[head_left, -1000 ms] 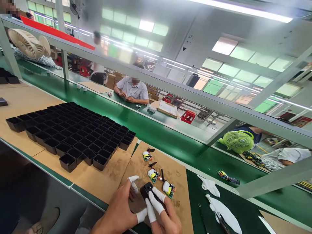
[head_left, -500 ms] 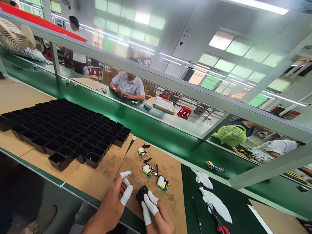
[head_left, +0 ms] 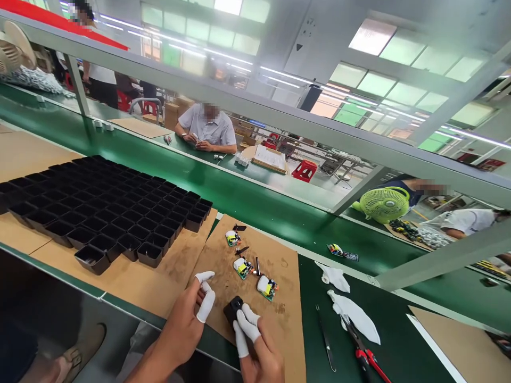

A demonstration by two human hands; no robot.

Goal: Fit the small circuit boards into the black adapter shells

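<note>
My right hand [head_left: 255, 346], with white finger cots, grips a small black plastic housing [head_left: 232, 308] at the near edge of a brown cardboard sheet [head_left: 281, 314]. My left hand [head_left: 187, 324] hovers just left of it with thumb and forefinger in cots slightly apart, holding nothing I can see. Three small circuit boards [head_left: 242, 267] with white and yellow parts lie in a row on the cardboard beyond my fingers, beside short black pieces.
Several rows of empty black housings [head_left: 107, 213] stand on cardboard to the left. White cloths [head_left: 353, 314], tweezers [head_left: 326, 346] and red-handled cutters [head_left: 365, 356] lie on the green bench to the right. A green conveyor belt [head_left: 255, 205] runs behind. People sit at far benches.
My left hand has let go of the black housing and drawn slightly left. The right hand keeps hold of it. The view shifted right and down, bringing the cutters into sight.
</note>
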